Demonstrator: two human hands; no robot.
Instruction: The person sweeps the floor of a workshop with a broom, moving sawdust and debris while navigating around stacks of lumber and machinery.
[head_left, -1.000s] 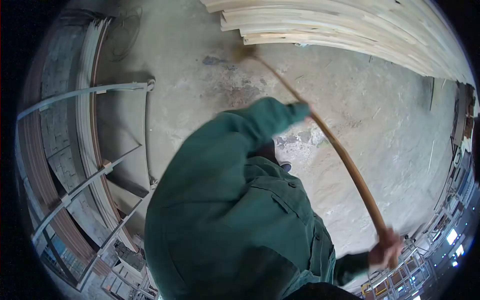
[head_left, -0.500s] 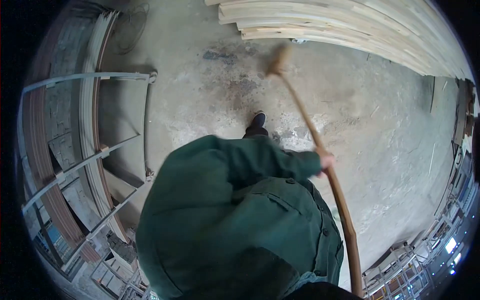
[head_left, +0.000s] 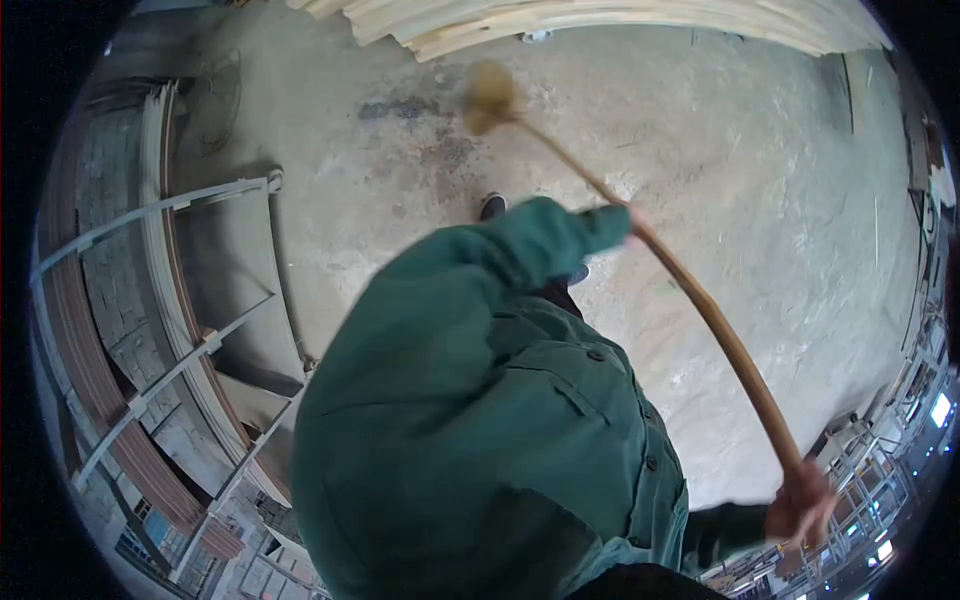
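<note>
Wooden broom (head_left: pixel 690 300), top end clenched in the right hand (head_left: pixel 800 500); left hand (head_left: pixel 632 215) wraps the shaft further down, half under its sleeve (head_left: pixel 540 240). Bristle head (head_left: pixel 490 98) sits far beyond both grips on the concrete floor (head_left: pixel 780 200), near the plank stack (head_left: pixel 600 20). Dust and splinters remain, so the sweeping looks partway.

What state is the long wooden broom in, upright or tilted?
Tilted: its wooden handle slants from the right hand to the bristle head.
</note>
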